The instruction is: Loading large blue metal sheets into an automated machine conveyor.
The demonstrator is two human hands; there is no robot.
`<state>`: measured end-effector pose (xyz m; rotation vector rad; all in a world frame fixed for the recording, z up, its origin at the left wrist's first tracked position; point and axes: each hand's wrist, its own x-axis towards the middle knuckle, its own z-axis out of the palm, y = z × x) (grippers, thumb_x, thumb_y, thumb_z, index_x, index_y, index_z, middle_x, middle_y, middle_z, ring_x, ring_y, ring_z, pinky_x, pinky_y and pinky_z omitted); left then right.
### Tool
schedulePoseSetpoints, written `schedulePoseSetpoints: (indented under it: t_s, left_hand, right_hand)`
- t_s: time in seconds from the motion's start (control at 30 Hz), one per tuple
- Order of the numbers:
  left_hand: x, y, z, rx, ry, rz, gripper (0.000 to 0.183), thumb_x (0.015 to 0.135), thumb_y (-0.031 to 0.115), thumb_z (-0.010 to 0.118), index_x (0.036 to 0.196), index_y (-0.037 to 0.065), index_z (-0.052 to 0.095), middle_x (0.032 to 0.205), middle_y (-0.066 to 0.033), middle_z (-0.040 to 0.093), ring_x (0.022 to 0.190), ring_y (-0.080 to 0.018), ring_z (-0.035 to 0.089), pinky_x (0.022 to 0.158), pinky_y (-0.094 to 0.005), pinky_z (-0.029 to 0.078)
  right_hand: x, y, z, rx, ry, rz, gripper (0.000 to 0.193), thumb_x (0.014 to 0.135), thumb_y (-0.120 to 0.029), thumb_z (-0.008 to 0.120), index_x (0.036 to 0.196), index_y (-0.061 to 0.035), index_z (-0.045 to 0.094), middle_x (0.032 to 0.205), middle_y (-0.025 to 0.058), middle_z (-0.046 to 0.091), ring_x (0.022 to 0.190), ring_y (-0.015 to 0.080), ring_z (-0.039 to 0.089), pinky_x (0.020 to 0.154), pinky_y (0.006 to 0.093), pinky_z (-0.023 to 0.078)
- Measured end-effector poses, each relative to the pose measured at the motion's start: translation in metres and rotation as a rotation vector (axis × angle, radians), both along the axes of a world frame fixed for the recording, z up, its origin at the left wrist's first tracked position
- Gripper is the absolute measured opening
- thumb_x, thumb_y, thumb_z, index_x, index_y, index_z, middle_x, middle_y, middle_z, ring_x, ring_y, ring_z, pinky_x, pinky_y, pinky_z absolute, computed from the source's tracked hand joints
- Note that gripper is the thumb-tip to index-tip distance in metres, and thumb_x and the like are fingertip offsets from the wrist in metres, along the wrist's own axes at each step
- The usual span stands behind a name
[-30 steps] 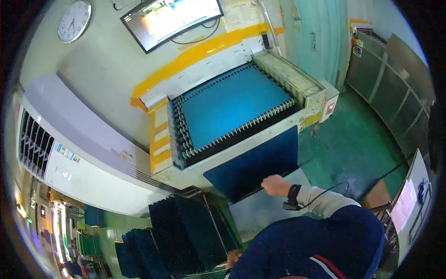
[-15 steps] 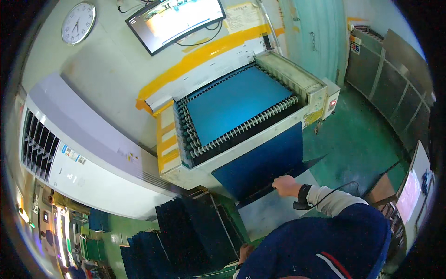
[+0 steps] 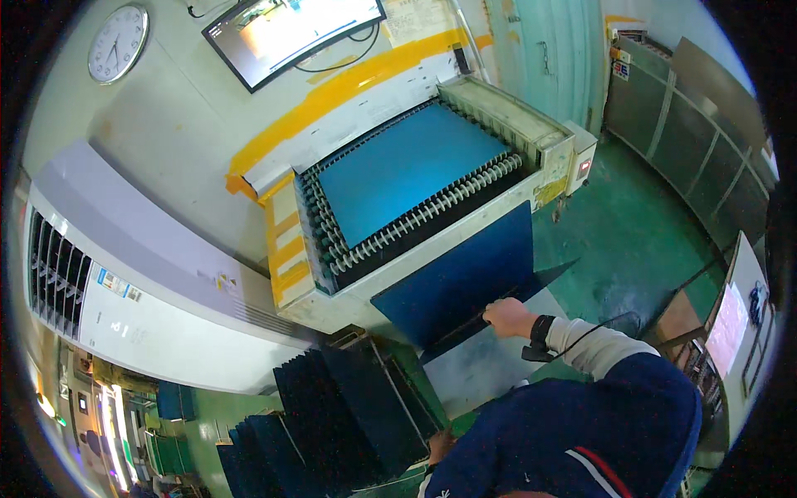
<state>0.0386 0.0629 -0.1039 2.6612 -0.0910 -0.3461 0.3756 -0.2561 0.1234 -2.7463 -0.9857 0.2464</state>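
Note:
My right hand (image 3: pixel 508 318), with a black band at the wrist, is closed on the near edge of a dark blue sheet (image 3: pixel 473 270). That sheet leans in front of the roller machine (image 3: pixel 415 286). A thin dark flap sticks out beyond its lower right edge. On the machine's rollers (image 3: pixel 432 217) lies a brighter blue sheet (image 3: pixel 407 174), flat. Low in the picture, my left hand (image 3: pixel 441 446) is beside a rack of upright dark blue sheets (image 3: pixel 349 415); its fingers are mostly hidden, so its hold is unclear.
A white air conditioner (image 3: pixel 166 290) stands left of the machine. On the wall are a screen (image 3: pixel 290 33) and a clock (image 3: pixel 118 43). A pale flat surface (image 3: pixel 473 373) lies below the held sheet. Grey panels (image 3: pixel 672 124) and a white board (image 3: pixel 730 324) stand at right.
The whole view has shifted slightly, so the scene sits a little further up and left. My right hand keeps its grip on the dark blue sheet, with little other movement.

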Motion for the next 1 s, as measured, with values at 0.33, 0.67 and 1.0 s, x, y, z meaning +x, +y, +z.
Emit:
schedulePoseSetpoints:
  t_s: [0.33,0.67,1.0]
  left_hand:
    - [-0.003,-0.005,0.002,0.097,0.105,0.054,0.043,0.072,0.039,0.069,0.109,0.017,0.064,0.084,-0.0129,0.066,0.080,-0.0351,0.065,0.067,-0.0489,0.050]
    - [0.005,-0.010,0.028,0.001,-0.148,0.065,0.017,0.068,0.025,0.068,0.080,0.013,0.066,0.073,-0.0127,0.064,0.071,-0.0351,0.063,0.062,-0.0485,0.048]
    - [0.013,0.001,0.000,-0.046,-0.210,-0.016,0.013,0.065,0.021,0.069,0.075,0.012,0.065,0.067,-0.0136,0.062,0.065,-0.0356,0.061,0.059,-0.0486,0.047]
  right_hand:
    - [0.006,0.004,-0.003,0.018,-0.050,0.022,0.015,0.073,-0.016,0.058,0.084,-0.0087,0.066,0.088,0.0116,0.064,0.085,0.0314,0.064,0.071,0.0444,0.051]
    - [0.009,0.001,-0.007,0.073,-0.096,0.034,0.013,0.074,-0.015,0.057,0.080,-0.0077,0.066,0.082,0.0113,0.065,0.081,0.0325,0.065,0.065,0.0456,0.052]
    - [0.003,-0.002,0.006,0.013,-0.015,-0.002,0.015,0.074,-0.013,0.060,0.085,-0.0060,0.066,0.090,0.0119,0.065,0.088,0.0324,0.064,0.071,0.0448,0.052]
